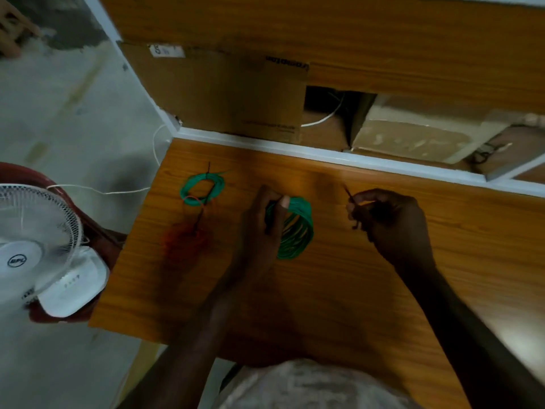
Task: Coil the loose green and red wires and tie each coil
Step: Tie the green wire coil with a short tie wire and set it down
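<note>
Tie going onto the green coil [295,228], frame centre on the desk [368,290].
Left hand [262,228] grips the coil; right hand [392,222] pinches a dark tie [349,196]. Best to cinch snugly, strands bunched.

Glossy wood-grain table [383,261], white plastic fan [44,246], brown cardboard box [230,95]

On the table [339,290], one wire coil [296,230] lies at centre under the left hand [262,222]. A second coil [202,185] sits at ten o'clock, a third [185,242] at nine, the right hand [386,219] at three.
</note>
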Demonstrator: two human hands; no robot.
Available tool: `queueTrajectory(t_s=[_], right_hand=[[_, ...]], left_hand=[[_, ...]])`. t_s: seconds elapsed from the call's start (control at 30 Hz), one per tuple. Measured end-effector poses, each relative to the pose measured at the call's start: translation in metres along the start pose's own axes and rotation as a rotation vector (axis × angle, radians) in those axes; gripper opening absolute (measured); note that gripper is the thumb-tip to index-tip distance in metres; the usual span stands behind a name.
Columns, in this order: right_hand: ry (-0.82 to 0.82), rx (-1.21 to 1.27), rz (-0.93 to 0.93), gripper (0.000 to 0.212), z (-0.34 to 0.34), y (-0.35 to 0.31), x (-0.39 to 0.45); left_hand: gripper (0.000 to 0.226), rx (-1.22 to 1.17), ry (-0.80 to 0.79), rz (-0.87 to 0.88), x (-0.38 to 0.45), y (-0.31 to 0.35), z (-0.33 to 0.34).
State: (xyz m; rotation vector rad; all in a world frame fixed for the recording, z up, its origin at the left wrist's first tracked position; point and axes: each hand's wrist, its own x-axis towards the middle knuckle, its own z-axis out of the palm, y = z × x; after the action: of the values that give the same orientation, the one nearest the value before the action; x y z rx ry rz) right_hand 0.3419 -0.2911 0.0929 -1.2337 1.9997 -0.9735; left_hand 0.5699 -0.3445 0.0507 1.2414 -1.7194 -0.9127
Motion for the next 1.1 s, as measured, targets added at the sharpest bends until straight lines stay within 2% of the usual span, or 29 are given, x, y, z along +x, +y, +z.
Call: queueTrajectory(t_s=[0.1, 0.2, 0.3, 0.43, 0.57, 0.7, 0.93, 1.1], right_hand=[[0.076, -0.198, -0.109, 0.011, -0.038, 0.012, -0.002], [0.093, -0.368, -0.237, 0.015, -0.070, 0.019, 0.003], [-0.017, -0.431, -0.421, 0.016, -0.095, 0.027, 0.007], [-0.217, -0.423, -0.574, 0.016, -0.127, 0.042, 0.007], [-0.442, -0.282, -0.503, 0.016, -0.153, 0.052, 0.006], [-0.607, -0.182, -0.423, 0.014, -0.166, 0.060, 0.000], [-0.598, 0.015, -0.357, 0.019, -0.177, 0.065, -0.010], [-0.546, 0.151, -0.246, 0.027, -0.185, 0.068, -0.014]], left_hand=[[0.016, -0.021, -0.116, 0.074, -0.012, 0.016, 0.017], [0.010, -0.039, -0.304, 0.172, -0.023, 0.034, 0.035], [0.018, -0.067, -0.418, 0.216, -0.035, 0.058, 0.053], [0.010, -0.092, -0.486, 0.239, -0.048, 0.080, 0.076], [0.007, -0.106, -0.489, 0.244, -0.055, 0.101, 0.094], [0.014, -0.059, -0.466, 0.269, -0.055, 0.118, 0.108], [0.009, -0.064, -0.508, 0.170, -0.057, 0.135, 0.132], [0.011, -0.228, -0.443, 0.058, -0.059, 0.139, 0.141]])
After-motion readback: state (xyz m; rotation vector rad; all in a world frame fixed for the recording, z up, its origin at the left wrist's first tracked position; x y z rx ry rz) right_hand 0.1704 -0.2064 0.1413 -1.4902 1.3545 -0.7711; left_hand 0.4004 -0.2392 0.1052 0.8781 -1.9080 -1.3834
